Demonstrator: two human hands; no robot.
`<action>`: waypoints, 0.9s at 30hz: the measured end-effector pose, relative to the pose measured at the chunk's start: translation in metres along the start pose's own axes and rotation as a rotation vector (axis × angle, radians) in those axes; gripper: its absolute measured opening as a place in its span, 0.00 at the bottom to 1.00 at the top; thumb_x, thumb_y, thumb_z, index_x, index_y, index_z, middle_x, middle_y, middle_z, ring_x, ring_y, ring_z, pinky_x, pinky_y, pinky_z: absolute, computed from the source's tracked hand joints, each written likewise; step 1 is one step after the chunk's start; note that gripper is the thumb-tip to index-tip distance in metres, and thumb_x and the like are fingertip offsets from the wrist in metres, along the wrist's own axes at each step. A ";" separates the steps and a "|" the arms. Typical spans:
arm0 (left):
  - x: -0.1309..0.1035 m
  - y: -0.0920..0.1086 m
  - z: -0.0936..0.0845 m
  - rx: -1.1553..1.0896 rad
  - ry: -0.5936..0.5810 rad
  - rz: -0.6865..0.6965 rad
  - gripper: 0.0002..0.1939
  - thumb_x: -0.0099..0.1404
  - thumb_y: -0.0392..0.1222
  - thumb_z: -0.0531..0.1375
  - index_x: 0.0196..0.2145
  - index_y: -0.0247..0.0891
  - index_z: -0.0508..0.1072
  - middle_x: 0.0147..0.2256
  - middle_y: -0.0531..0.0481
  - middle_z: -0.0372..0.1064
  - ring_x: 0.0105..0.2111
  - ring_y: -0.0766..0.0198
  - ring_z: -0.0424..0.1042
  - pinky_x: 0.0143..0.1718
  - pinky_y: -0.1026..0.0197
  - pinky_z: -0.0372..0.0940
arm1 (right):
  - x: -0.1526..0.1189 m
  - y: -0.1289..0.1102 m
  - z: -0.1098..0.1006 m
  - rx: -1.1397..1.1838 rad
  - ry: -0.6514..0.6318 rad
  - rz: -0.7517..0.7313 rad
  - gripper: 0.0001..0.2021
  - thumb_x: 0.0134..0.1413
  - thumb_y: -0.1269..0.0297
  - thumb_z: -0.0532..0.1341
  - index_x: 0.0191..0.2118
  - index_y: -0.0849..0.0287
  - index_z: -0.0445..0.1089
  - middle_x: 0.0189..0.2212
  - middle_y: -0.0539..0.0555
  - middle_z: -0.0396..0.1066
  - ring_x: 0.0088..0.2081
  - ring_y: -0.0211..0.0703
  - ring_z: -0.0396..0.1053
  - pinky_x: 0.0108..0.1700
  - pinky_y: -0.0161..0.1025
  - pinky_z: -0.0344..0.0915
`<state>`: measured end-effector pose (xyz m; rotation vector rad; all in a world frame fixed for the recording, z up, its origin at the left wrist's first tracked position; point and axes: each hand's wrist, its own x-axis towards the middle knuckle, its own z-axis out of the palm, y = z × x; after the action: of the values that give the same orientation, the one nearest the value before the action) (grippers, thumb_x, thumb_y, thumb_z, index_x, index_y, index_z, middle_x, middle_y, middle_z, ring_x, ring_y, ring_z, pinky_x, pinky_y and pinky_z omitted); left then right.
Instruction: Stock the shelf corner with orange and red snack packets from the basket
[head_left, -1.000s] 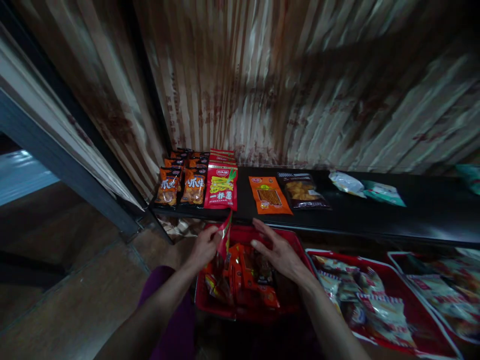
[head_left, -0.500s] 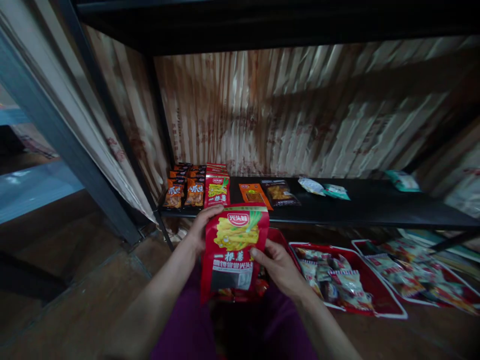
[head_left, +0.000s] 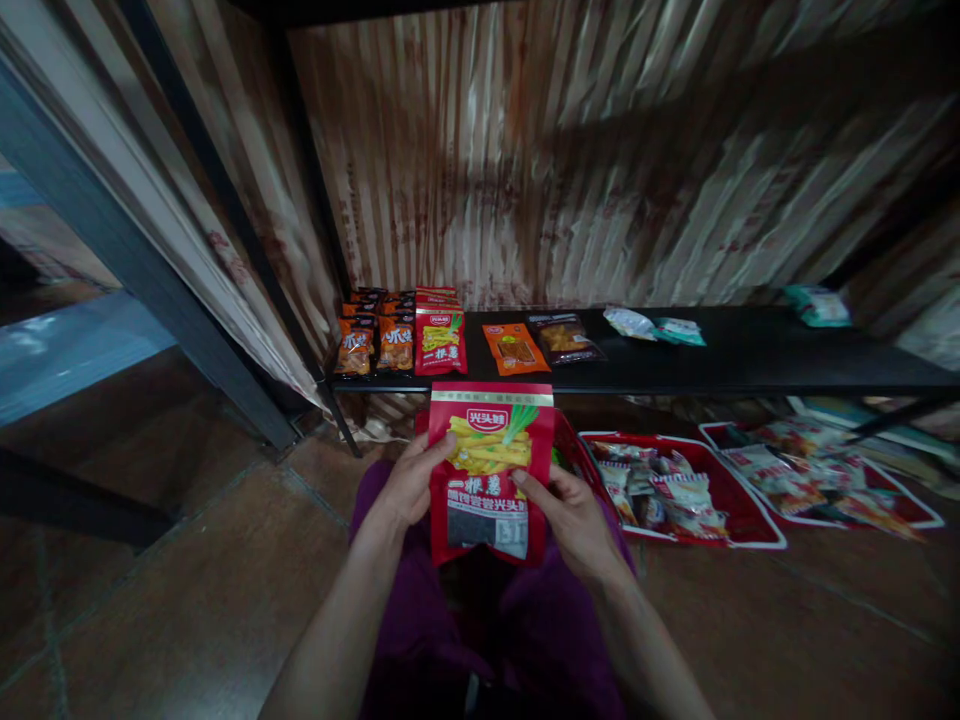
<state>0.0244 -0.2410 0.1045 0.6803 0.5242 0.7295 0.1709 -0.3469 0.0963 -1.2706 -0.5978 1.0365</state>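
Observation:
A red snack bag (head_left: 491, 490) with yellow sticks and green scallion printed on it is held upright over my knees. My left hand (head_left: 412, 480) grips its left edge, thumb on the front. On the right edge my right hand (head_left: 574, 520) has its thumb pressed to the front and fingers behind. Beyond it, a matching red snack bag (head_left: 441, 342) stands at the front of a row on the black shelf (head_left: 720, 360). Left of that row are orange-and-black snack packets (head_left: 395, 345). An orange packet (head_left: 515, 349) and a dark packet (head_left: 564, 338) lie to its right.
A red basket (head_left: 750, 510) of small packets stands on the floor at right, with another basket (head_left: 926, 522) beyond it. A third red basket (head_left: 581, 452) is partly hidden behind the held bag. Teal-and-white packets (head_left: 679, 331) lie farther along the shelf. A metal post (head_left: 165, 290) rises at left.
My view has tilted down, so the shelf sits higher in the picture. My left hand has slid from the bag's upper left corner down to its left side.

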 end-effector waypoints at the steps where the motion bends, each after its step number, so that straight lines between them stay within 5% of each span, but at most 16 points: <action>1: -0.002 -0.005 0.003 -0.024 0.037 0.001 0.23 0.47 0.45 0.71 0.40 0.33 0.75 0.37 0.42 0.78 0.45 0.50 0.74 0.50 0.50 0.67 | 0.000 0.003 -0.001 0.007 0.018 0.006 0.19 0.35 0.52 0.72 0.34 0.57 0.77 0.30 0.53 0.79 0.29 0.50 0.76 0.35 0.46 0.73; 12: 0.002 -0.011 0.020 -0.024 0.139 0.036 0.22 0.47 0.50 0.70 0.36 0.32 0.77 0.35 0.41 0.78 0.43 0.49 0.75 0.50 0.51 0.68 | 0.021 -0.009 -0.009 0.132 0.060 -0.101 0.16 0.43 0.50 0.68 0.37 0.53 0.77 0.32 0.51 0.79 0.36 0.50 0.76 0.34 0.40 0.73; 20: -0.005 -0.012 0.017 -0.044 0.090 -0.051 0.20 0.49 0.49 0.70 0.36 0.32 0.78 0.36 0.41 0.78 0.43 0.49 0.75 0.50 0.51 0.67 | 0.032 -0.025 0.010 0.260 0.222 -0.045 0.17 0.26 0.54 0.75 0.26 0.56 0.76 0.25 0.52 0.78 0.31 0.53 0.77 0.30 0.43 0.74; 27: -0.005 -0.013 0.008 0.018 0.057 0.005 0.22 0.49 0.52 0.69 0.35 0.32 0.78 0.35 0.41 0.78 0.44 0.50 0.75 0.51 0.51 0.66 | 0.040 -0.031 0.015 0.329 0.203 0.006 0.17 0.26 0.58 0.76 0.28 0.57 0.77 0.27 0.53 0.79 0.32 0.53 0.77 0.31 0.43 0.74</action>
<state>0.0315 -0.2552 0.1013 0.6791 0.5820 0.7511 0.1857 -0.3035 0.1229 -1.0693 -0.2552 0.9513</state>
